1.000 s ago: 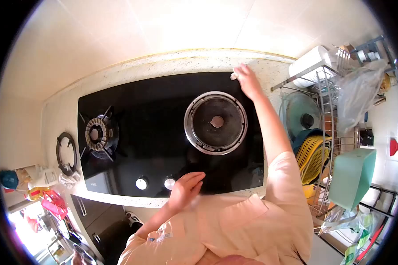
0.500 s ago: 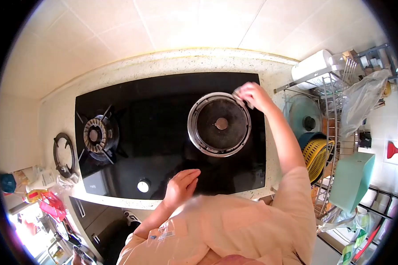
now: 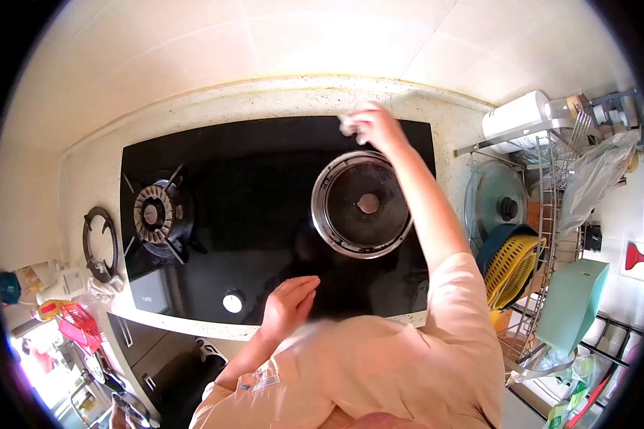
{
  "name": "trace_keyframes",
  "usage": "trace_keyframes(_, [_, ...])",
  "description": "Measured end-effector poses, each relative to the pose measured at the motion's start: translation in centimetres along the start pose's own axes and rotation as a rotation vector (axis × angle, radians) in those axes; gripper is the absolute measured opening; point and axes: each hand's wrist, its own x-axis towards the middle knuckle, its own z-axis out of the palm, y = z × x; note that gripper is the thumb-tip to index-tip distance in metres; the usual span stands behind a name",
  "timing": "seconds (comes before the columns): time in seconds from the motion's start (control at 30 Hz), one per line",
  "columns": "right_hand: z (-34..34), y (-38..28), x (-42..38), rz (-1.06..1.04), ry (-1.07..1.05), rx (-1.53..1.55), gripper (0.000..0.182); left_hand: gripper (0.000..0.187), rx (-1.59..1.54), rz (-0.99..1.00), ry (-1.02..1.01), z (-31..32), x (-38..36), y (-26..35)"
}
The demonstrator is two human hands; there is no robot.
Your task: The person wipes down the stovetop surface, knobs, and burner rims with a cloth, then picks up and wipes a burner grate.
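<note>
A black glass gas hob [image 3: 257, 186] lies in the speckled counter. My right hand [image 3: 372, 127] reaches over its far edge, closed on a small pale cloth [image 3: 348, 125] that presses on the glass just behind the right burner ring [image 3: 363, 204]. My left hand [image 3: 288, 306] rests flat, fingers apart, on the hob's front edge beside a white knob [image 3: 232, 302]. The left burner [image 3: 154, 213] has its cap in place and no pan support.
A loose black pan support [image 3: 100, 244] lies on the counter left of the hob. A wire dish rack [image 3: 544, 207] with a lid, a yellow basket and a paper roll [image 3: 515, 114] stands at the right. Bottles and a red basket [image 3: 75, 325] crowd the lower left.
My right hand with the cloth went from the hob's far right corner down to the burner ring's right rim, then left along the back edge. The left hand stays on the front edge.
</note>
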Motion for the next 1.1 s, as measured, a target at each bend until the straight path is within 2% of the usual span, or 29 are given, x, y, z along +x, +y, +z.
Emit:
trace_keyframes(0.03, [-1.2, 1.5, -0.8, -0.112, 0.158, -0.077, 0.011, 0.023, -0.007, 0.003, 0.007, -0.3, -0.1, -0.1])
trace_keyframes(0.1, [-2.3, 1.0, -1.5, -0.115, 0.371, -0.505, 0.014, 0.023, 0.002, 0.000, 0.017, -0.8, -0.4, -0.2])
trace_keyframes(0.13, [-0.9, 0.6, -1.1, 0.009, 0.350, -0.335, 0.013, 0.023, 0.006, -0.011, 0.016, -1.0, -0.6, -0.4])
trace_keyframes(0.2, [4.9, -2.2, 0.6, 0.081, 0.381, -0.330, 0.010, 0.023, 0.017, -0.010, 0.027, -1.0, -0.7, -0.6])
trace_keyframes(0.23, [8.4, -3.4, 1.6, 0.030, 0.428, -0.493, 0.008, 0.023, 0.026, -0.003, 0.039, -1.0, -0.7, -0.6])
trace_keyframes(0.3, [12.4, -5.4, 2.0, -0.207, 0.469, -0.485, 0.002, 0.023, 0.038, 0.006, 0.061, -0.8, -0.5, -0.5])
trace_keyframes(0.37, [10.6, -4.2, 2.1, -0.159, 0.344, -0.324, 0.003, 0.023, 0.044, 0.009, 0.059, -1.3, -0.6, -0.3])
trace_keyframes(0.4, [8.2, -3.7, 1.1, 0.026, 0.350, -0.116, 0.005, 0.023, 0.034, 0.007, 0.050, -1.6, -0.8, -0.3])
trace_keyframes(0.47, [1.7, -2.8, -1.6, 0.054, 0.295, -0.236, 0.014, 0.023, 0.011, 0.008, 0.053, -1.9, -1.1, -0.6])
trace_keyframes(0.5, [0.2, -0.3, -1.9, 0.099, 0.422, -0.246, 0.009, 0.023, 0.010, -0.004, 0.053, -2.1, -1.3, -0.7])
trace_keyframes(0.53, [-0.3, 3.8, -1.2, 0.048, 0.530, -0.438, 0.003, 0.023, 0.008, -0.019, 0.058, -2.1, -1.6, -0.9])
trace_keyframes(0.63, [3.8, -3.3, -0.2, 0.188, 0.345, -0.439, 0.011, 0.023, 0.017, -0.035, 0.039, -2.1, -2.3, -0.9])
trace_keyframes(0.7, [9.6, -3.9, 1.3, -0.188, 0.472, -0.655, 0.007, 0.023, 0.024, -0.021, 0.043, -1.9, -2.2, -0.7])
trace_keyframes(0.8, [6.5, -4.3, 0.4, 0.083, 0.257, -0.476, 0.013, 0.023, 0.034, -0.014, 0.038, -2.6, -2.8, -0.3])
trace_keyframes(0.83, [4.0, -3.6, -1.0, 0.083, 0.346, -0.414, 0.020, 0.023, 0.032, -0.022, 0.048, -2.8, -3.1, -0.3])
trace_keyframes(0.9, [-0.6, 0.8, -1.2, 0.230, 0.469, -0.539, 0.023, 0.022, 0.025, -0.030, 0.072, -3.5, -3.5, -0.6])
trace_keyframes(0.93, [-1.3, 1.0, -1.2, 0.329, 0.449, -0.387, 0.024, 0.022, 0.017, -0.034, 0.088, -3.7, -3.9, -0.9])
trace_keyframes(1.03, [4.2, -3.8, 0.8, 0.196, 0.465, -0.453, 0.028, 0.023, 0.019, -0.043, 0.091, -3.8, -5.2, -1.1])
trace_keyframes(1.07, [6.9, -7.5, 1.5, 0.317, 0.362, -0.276, 0.034, 0.023, 0.027, -0.035, 0.090, -3.7, -5.2, -1.2])
trace_keyframes(1.1, [11.0, -6.7, 3.6, 0.186, 0.331, -0.393, 0.034, 0.023, 0.033, -0.028, 0.088, -3.5, -5.0, -1.2])
